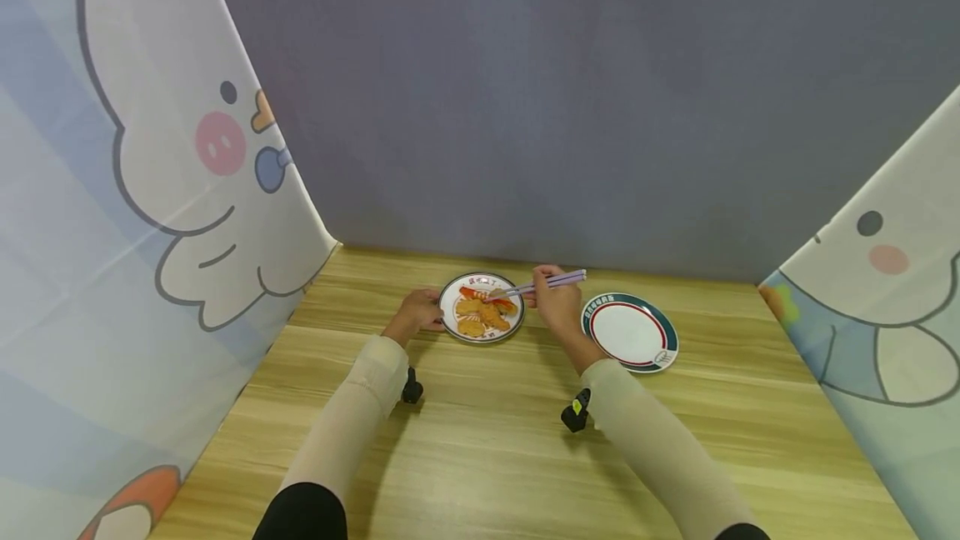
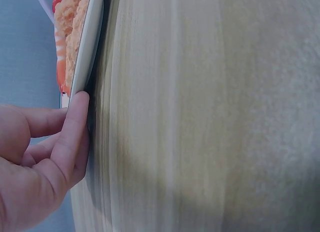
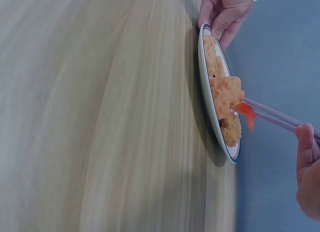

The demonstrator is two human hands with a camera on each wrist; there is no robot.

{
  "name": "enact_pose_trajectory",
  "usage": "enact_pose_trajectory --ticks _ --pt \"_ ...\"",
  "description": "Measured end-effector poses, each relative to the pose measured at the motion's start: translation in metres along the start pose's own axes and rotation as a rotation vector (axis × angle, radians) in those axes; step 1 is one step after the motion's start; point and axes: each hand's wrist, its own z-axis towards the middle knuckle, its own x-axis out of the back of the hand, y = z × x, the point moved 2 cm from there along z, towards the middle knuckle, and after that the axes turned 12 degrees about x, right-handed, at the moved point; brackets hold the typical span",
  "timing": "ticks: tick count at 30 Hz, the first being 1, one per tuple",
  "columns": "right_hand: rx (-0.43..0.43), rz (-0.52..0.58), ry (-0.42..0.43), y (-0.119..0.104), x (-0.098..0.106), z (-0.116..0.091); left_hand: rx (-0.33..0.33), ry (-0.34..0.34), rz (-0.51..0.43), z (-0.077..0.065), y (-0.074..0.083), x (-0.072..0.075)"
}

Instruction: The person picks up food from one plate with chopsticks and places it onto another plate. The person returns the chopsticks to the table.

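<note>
A small white plate point(image 1: 448, 307) with a dark rim carries several fried breaded pieces point(image 1: 491, 315) and a red-and-white shrimp point(image 1: 472, 293). My left hand point(image 1: 420, 309) pinches its left edge; in the left wrist view, the thumb lies at the top of the rim and the fingers point(image 2: 77, 114) reach underneath. Between the fingers of my right hand point(image 1: 558, 304) is a pair of pale purple chopsticks point(image 1: 567, 277). Their tips point down among the food, right at a breaded piece point(image 3: 227, 94) with a red tail point(image 3: 246, 113) in the right wrist view.
A larger white plate point(image 1: 628, 332) with a green and red border lies right of the food plate, partly behind my right forearm. Beneath is a wooden table point(image 1: 495, 440). A grey panel point(image 1: 525, 107) stands at the back, with cartoon-printed sheets point(image 1: 217, 273) along both sides.
</note>
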Motion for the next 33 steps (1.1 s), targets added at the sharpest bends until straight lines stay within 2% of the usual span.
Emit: enact_pose_trajectory --ticks 4,13,20,33 --pt "0.004 -0.019 -0.004 0.0018 -0.0016 -0.0016 -0.001 0.001 -0.001 -0.0011 0.0 -0.0005" --pt "0.0 0.021 0.029 0.0038 -0.0032 -0.0028 0.01 -0.014 0.011 -0.0049 0.0014 0.0013" --pt "-0.039 0.044 0.047 0.0049 -0.0028 -0.0041 0.003 -0.008 -0.005 -0.0034 -0.0006 0.0001" --pt "-0.097 0.124 0.12 0.0077 0.0017 -0.0026 -0.004 -0.005 0.03 -0.0081 0.0017 0.0001"
